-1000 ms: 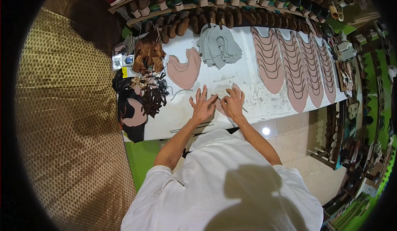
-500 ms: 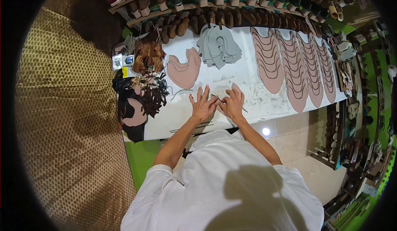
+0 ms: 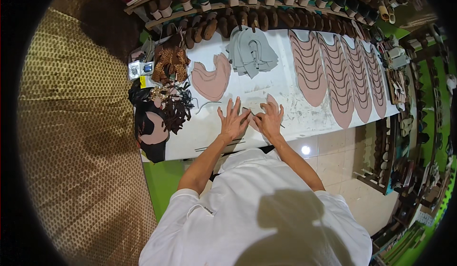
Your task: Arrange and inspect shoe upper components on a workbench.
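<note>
The worktop [image 3: 183,135] bears a grey stack [image 3: 238,61] at its far side — nearer, a pink piece [image 3: 254,125] lies partly under the right hand [image 3: 268,121]. The left hand [image 3: 233,122] fans its fingers wide; the right narrows thumb to forefinger — whether it grips the dark strip [image 3: 283,126], I cannot tell.

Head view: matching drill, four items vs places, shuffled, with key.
Items
1. Left hand
2. Grey stack
3. Leopard-print pieces
4. Overlapping pink rows

Places
A. Right part of the white table
B. Far side of the table, near its middle
C. Just left of the right hand
D. Left end of the table

Pairs: 1-C, 2-B, 3-D, 4-A
</note>
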Tool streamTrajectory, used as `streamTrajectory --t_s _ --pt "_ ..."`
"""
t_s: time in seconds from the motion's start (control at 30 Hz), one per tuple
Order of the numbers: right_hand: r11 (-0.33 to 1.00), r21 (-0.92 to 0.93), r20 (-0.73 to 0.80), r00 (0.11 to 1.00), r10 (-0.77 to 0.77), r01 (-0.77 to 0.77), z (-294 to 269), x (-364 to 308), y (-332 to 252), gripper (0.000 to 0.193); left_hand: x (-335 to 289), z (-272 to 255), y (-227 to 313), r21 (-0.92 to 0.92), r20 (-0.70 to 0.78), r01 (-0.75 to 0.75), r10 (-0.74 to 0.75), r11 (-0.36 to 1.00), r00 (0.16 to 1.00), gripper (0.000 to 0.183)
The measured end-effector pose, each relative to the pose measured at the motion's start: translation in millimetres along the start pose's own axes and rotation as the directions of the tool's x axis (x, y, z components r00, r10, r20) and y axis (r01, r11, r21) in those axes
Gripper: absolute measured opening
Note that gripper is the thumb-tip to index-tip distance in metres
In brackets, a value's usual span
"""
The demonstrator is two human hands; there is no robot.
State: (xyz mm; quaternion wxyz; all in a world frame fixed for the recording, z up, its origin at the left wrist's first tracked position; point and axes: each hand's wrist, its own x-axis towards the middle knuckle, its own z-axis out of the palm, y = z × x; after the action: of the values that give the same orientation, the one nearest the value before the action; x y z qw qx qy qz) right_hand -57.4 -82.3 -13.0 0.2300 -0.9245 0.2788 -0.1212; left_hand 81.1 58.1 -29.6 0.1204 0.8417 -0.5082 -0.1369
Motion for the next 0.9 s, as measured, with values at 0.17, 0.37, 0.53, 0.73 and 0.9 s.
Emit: streamTrajectory --t_s 0.17,0.37,0.53,0.73,0.9 --pt "1.0 -0.004 0.001 1.0 0.03 -0.03 -2.5 -0.2 -6.1 0.016 2.2 -0.6 -0.6 0.191 -0.019 -0.122 0.128 0.974 0.992 0.045" --pt "0.998 -0.011 0.016 0.998 0.061 -0.061 -1.3 -1.2 -3.9 0.015 2.7 -9.6 9.0 -0.199 0.011 0.088 -0.088 0.976 0.996 0.044" --pt "0.999 -0.019 -0.006 0.999 0.036 -0.037 3.2 -0.5 -4.4 0.015 1.9 -9.3 2.2 0.0 0.064 -0.07 0.07 0.998 0.995 0.046" --pt "0.999 0.004 0.013 0.999 0.041 -0.041 1.9 -4.8 -1.1 0.012 -0.4 -1.0 2.4 0.011 0.038 -0.048 0.047 0.999 0.998 0.041" --pt "0.998 0.044 -0.044 0.997 0.057 -0.055 0.4 -4.4 3.7 0.013 -0.6 -1.4 2.2 -0.028 0.054 -0.007 0.009 1.0 0.998 0.043"
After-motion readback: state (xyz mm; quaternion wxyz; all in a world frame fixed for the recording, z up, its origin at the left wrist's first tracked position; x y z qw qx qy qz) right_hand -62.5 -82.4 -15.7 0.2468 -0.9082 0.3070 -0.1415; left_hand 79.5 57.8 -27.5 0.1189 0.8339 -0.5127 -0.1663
